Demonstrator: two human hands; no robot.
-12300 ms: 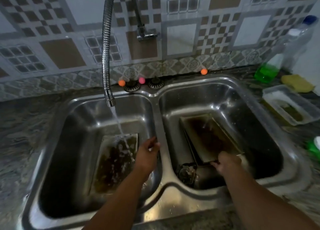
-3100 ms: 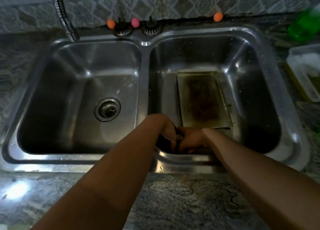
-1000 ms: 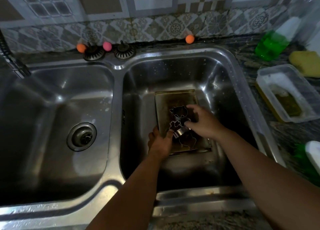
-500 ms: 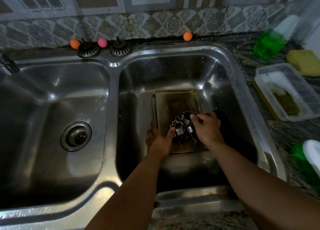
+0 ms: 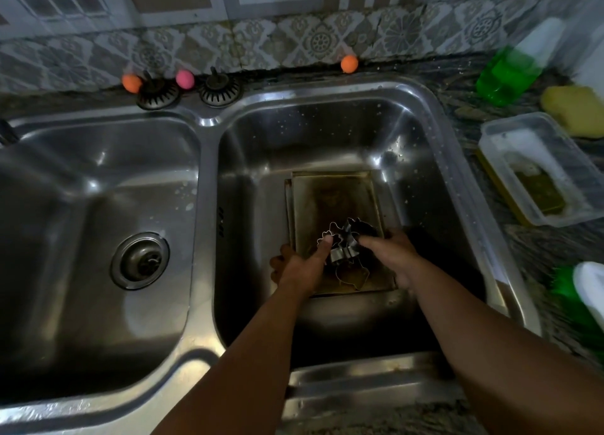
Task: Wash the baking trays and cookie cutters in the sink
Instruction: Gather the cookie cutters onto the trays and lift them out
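Observation:
Stacked, stained baking trays (image 5: 333, 202) lie flat in the right basin of the steel double sink (image 5: 209, 179). Several metal cookie cutters (image 5: 343, 241) sit bunched on the near end of the top tray. My left hand (image 5: 300, 264) grips the tray's left edge, thumb pressed against the cutters. My right hand (image 5: 389, 251) curls around the cutters from the right, its fingertips hidden behind them. One cutter (image 5: 354, 276) lies flat on the tray between my wrists.
The left basin holds only its drain (image 5: 140, 259). Two strainer plugs (image 5: 215, 88) and small orange and pink balls sit on the back ledge. On the right counter: green soap bottle (image 5: 506, 71), yellow sponge (image 5: 575, 107), clear plastic tub (image 5: 539, 169), another green bottle (image 5: 581, 287).
Over the last second my right hand pulled the cutters together toward the near end of the tray. My left hand stayed on the tray's edge. The view shifted slightly closer.

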